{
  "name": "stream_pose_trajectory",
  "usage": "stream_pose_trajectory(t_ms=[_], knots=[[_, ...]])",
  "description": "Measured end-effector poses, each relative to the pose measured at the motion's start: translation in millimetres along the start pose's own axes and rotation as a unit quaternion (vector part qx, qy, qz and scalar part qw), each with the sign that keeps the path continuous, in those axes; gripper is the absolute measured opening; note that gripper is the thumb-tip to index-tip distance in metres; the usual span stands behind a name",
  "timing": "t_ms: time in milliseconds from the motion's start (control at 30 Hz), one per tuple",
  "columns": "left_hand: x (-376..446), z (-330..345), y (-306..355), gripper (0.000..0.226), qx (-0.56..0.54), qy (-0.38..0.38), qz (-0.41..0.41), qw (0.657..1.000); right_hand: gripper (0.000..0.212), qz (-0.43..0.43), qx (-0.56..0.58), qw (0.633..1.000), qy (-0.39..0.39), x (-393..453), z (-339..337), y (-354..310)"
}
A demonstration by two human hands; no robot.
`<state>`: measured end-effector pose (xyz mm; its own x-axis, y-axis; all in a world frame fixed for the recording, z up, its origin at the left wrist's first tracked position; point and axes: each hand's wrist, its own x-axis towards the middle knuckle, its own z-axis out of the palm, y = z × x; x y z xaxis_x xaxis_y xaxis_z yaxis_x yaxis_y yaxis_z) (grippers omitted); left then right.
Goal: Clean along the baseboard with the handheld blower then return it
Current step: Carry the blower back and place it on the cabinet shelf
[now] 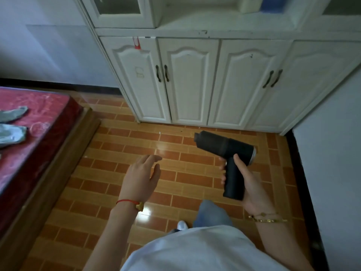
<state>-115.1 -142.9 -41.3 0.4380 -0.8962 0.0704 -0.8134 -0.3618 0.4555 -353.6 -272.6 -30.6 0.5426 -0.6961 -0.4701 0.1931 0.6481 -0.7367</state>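
One blower [224,147], four cabinet doors [187,81], two hands [141,175].

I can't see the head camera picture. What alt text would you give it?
A person's right hand grips a black handheld blower by its handle, nozzle aimed toward the foot of a white cabinet above an orange tiled floor. The left hand hovers open and empty; a red bed sits at left.

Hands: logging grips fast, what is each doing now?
Left hand: open, empty, held above the floor.
Right hand: closed on the black pistol-shaped handheld blower.
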Motion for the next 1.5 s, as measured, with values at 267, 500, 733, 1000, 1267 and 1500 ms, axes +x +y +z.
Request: stream_pose_trajectory(t_ms=[267, 500, 733, 1000, 1267, 1500], knots=[[110, -6, -42, 0.023, -0.008, 0.013, -0.011, 1.0, 0.047, 0.008, -0.008, 1.0, 0.007, 105, 32, -31], [243, -17, -50, 0.021, -0.007, 0.036, 0.001, 0.999, 0.047, -0.008, -0.022, 1.0, -0.005, 217, 55, -100], [366, -25, -51, 0.024, -0.014, 0.061, 0.007, 0.998, 0.049, -0.029, -0.027, 0.999, -0.007, 319, 80, -185], [493, -20, -62, 0.024, -0.02, 0.071, 0.052, 0.996, 0.047, -0.041, 0.038, 0.998, -0.011, 414, 105, -233], [649, -26, -78, 0.025, -0.019, 0.092, 0.144, 0.985, 0.049, -0.102, 0.006, 0.994, 0.032, 518, 149, -282], [764, -7, -87, 0.027, -0.013, 0.094, 0.194, 0.976, 0.053, -0.151, 0.0, 0.986, 0.069, 614, 189, -343]])
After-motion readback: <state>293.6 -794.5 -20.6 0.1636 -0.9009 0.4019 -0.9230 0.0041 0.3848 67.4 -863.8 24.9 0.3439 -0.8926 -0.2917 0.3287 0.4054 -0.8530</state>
